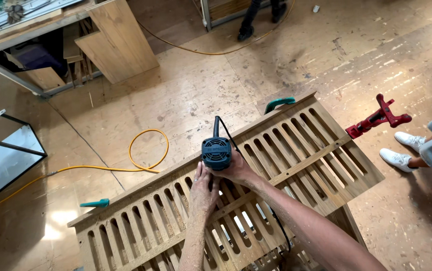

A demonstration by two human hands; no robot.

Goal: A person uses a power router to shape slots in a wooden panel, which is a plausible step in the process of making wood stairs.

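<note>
Both hands — left hand (203,193), right hand (236,170) — grip router (217,153) near panel (296,145) edge.

Teal router (217,153) — yellow cable (140,150)

Two bare forearms are seen, entering from about 6 o'clock and 5 o'clock in the head view. No sleeves are worn below the elbow. The left hand (203,193) and right hand (236,170) are ungloved. Both forearms and hands are dusted with fine pale sawdust. A ring is worn on a finger of the left hand.
</note>
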